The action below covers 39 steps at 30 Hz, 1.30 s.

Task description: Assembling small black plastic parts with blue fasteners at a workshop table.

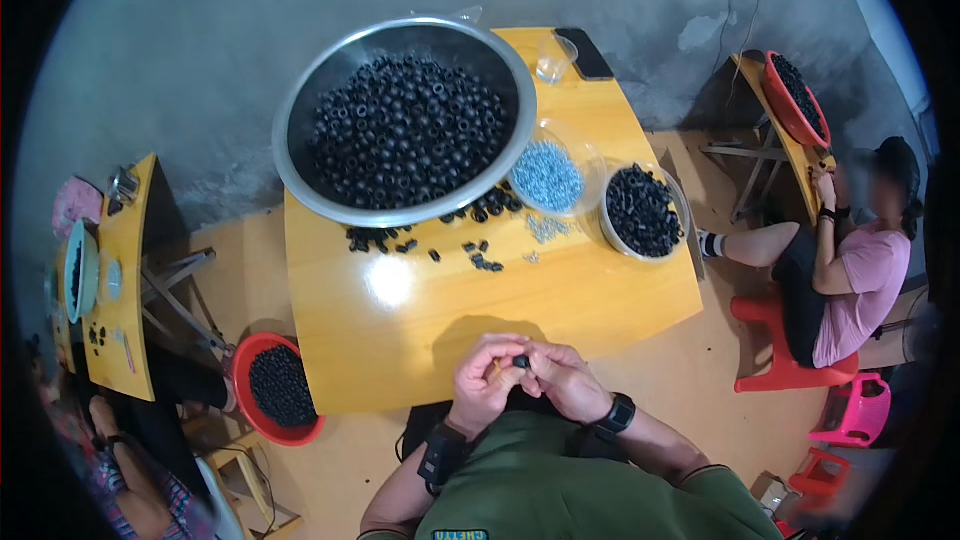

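At the near edge of the yellow table, my left hand and my right hand meet in front of my body. Between their fingertips they pinch a small black plastic part; its exact kind is too small to make out. Farther off, a large steel basin holds a heap of round black pieces with holes. To its right are a clear dish of small silvery-blue pieces and a tub of short black parts. Loose black parts lie in front of the basin.
A clear cup and a dark flat object sit at the table's far right. On the floor at left stands a red basin of black pieces. People work at side tables, one on a red stool at right.
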Each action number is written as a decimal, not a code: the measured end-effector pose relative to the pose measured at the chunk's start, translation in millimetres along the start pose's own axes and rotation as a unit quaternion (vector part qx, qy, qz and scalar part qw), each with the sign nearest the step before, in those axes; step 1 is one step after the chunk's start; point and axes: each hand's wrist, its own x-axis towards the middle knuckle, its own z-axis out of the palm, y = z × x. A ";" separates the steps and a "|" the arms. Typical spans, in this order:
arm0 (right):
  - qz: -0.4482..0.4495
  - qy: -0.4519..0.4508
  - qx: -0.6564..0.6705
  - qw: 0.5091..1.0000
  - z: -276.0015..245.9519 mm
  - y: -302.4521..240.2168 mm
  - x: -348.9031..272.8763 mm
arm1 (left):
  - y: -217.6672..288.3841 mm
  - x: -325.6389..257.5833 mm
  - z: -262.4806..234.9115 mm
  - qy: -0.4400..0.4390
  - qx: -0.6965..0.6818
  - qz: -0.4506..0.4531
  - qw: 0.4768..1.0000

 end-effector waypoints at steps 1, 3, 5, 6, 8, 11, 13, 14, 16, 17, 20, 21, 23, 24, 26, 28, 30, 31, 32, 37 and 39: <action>0.002 -0.008 0.028 1.000 1.1 0.7 -0.1 | 1.9 0.4 0.0 0.000 -0.010 0.004 1.000; 0.006 -0.029 0.066 0.997 4.0 -1.2 -3.2 | 3.7 -3.5 -0.2 0.001 -0.021 0.006 1.000; 0.016 -0.026 0.094 0.995 3.3 3.2 -6.6 | 5.1 -7.0 -2.6 -0.007 0.002 0.008 1.000; 0.026 -0.026 0.122 0.992 3.2 5.4 -7.6 | 5.5 -6.9 -3.6 -0.007 0.002 0.008 1.000; 0.024 -0.032 0.110 0.993 7.8 9.0 -10.0 | 9.0 -13.1 -6.7 0.000 0.017 0.015 1.000; 0.014 -0.028 0.077 0.997 18.2 8.1 -12.2 | 21.8 -19.3 -5.0 0.021 0.040 0.025 0.999; 0.013 -0.038 0.096 0.995 18.5 9.0 -17.3 | 26.2 -23.0 -3.9 0.006 0.072 0.056 0.996; 0.013 -0.052 0.101 0.993 15.6 13.2 -18.3 | 27.4 -26.4 -2.3 0.002 0.071 0.059 0.996; 0.008 -0.056 0.087 0.995 19.8 13.9 -22.3 | 30.7 -33.5 1.4 0.014 0.083 0.057 0.995; -0.008 -0.051 0.083 0.995 24.6 13.5 -24.6 | 33.0 -36.2 1.7 0.017 0.092 0.069 0.993; -0.047 -0.051 0.054 0.996 32.9 17.2 -23.9 | 39.3 -41.5 0.0 0.034 0.104 0.125 0.986; -0.040 -0.065 0.054 0.996 37.2 16.4 -21.2 | 42.6 -43.3 -1.5 0.044 0.107 0.121 0.986; -0.049 -0.070 0.014 0.996 45.0 15.2 -17.4 | 50.6 -48.5 -8.0 0.061 0.112 0.117 0.985; -0.043 -0.080 0.013 0.996 50.6 14.9 -17.1 | 55.9 -52.2 -12.9 0.067 0.132 0.134 0.980; 0.003 -0.117 -0.019 0.993 60.7 11.8 -16.7 | 63.6 -59.6 -23.4 0.076 0.155 0.153 0.973; 0.005 -0.158 -0.035 0.987 64.9 8.5 -13.2 | 68.7 -74.0 -34.4 0.120 0.010 0.159 0.980; 0.018 -0.154 -0.059 0.986 59.5 5.1 -15.0 | 68.2 -91.2 -58.6 0.186 -0.055 0.175 0.965; 0.009 -0.143 -0.070 0.987 52.4 5.2 -16.5 | 72.4 -97.0 -71.7 0.240 -0.030 0.178 0.954; -0.007 -0.122 -0.076 0.990 45.2 5.5 -13.6 | 77.8 -101.2 -90.9 0.282 0.004 0.193 0.940; 0.080 -0.102 -0.176 0.976 42.8 5.6 -14.6 | 42.8 -169.5 -238.9 0.550 -0.040 0.100 0.828; 0.060 -0.060 -0.150 0.985 38.4 5.4 -10.8 | 32.4 -183.1 -276.8 0.556 -0.090 0.067 0.824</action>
